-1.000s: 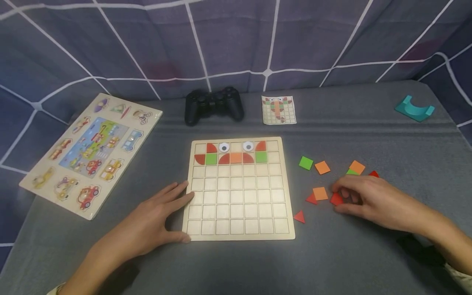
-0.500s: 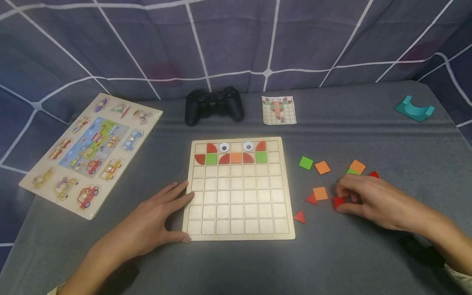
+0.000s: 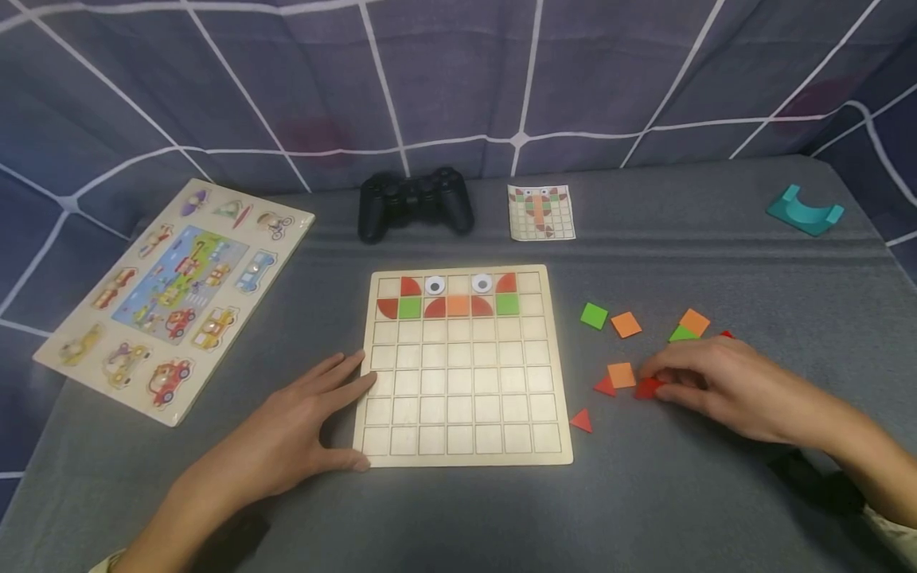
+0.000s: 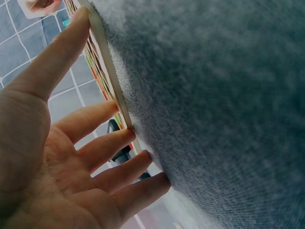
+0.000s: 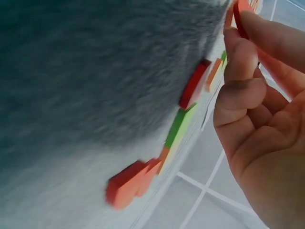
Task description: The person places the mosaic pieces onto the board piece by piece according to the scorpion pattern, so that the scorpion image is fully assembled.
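My right hand [image 3: 738, 390] pinches a red tile [image 3: 648, 388] between thumb and fingers, low over the cloth. In the right wrist view the same red tile [image 5: 242, 19] shows a curved edge at the fingertips. My left hand [image 3: 294, 434] is spread, its fingertips and thumb touching the left edge of the wooden grid board [image 3: 462, 398]. Red quarter-round tiles, green and orange squares and two googly-eye pieces fill part of the board's top two rows. Beside the pinched tile lie an orange square [image 3: 621, 375] and a red triangle [image 3: 605, 386].
Nearby lie a green square [image 3: 594, 316], an orange square [image 3: 626, 325] and another red triangle [image 3: 583, 421]. Behind the board are a pattern card [image 3: 541, 213] and a black game controller [image 3: 415, 205]. A picture puzzle [image 3: 179, 294] lies left, a teal holder [image 3: 805, 212] far right.
My right hand has shifted slightly left with the red tile, which has turned and now sits closer to the orange square. My left hand stays at the board's edge.
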Motion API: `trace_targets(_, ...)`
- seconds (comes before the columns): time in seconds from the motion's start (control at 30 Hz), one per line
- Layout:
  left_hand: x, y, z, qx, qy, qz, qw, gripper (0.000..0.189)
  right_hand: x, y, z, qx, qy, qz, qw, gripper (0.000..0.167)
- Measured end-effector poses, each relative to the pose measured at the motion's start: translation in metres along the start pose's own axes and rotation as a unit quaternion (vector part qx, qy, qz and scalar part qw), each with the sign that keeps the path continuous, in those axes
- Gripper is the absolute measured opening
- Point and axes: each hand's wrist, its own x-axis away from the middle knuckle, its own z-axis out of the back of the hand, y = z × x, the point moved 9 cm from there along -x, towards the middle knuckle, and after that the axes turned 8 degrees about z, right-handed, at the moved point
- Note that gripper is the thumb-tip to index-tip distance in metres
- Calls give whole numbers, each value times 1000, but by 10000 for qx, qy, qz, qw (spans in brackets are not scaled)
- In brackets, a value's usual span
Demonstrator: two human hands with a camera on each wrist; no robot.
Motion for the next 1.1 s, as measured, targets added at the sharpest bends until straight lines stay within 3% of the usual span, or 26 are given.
trace_targets(0.1,0,0,0,-17,5,-1,10000,95,-10,-2,4,62,88,-141,9998,40)
trace_targets(0.4,0,-1,0,-11,-33,9,10000,95,-62,1,2,-477,162,-838,9952,19)
trace_targets(0.8,0,-1,0,-6,-32,36,10000,95,-121,20,-9,-474,57,-765,9959,14)
trace_targets(1.1,0,0,-1,-7,-55,146,9999,95,-140,27,-15,-303,-182,-780,9963,18)
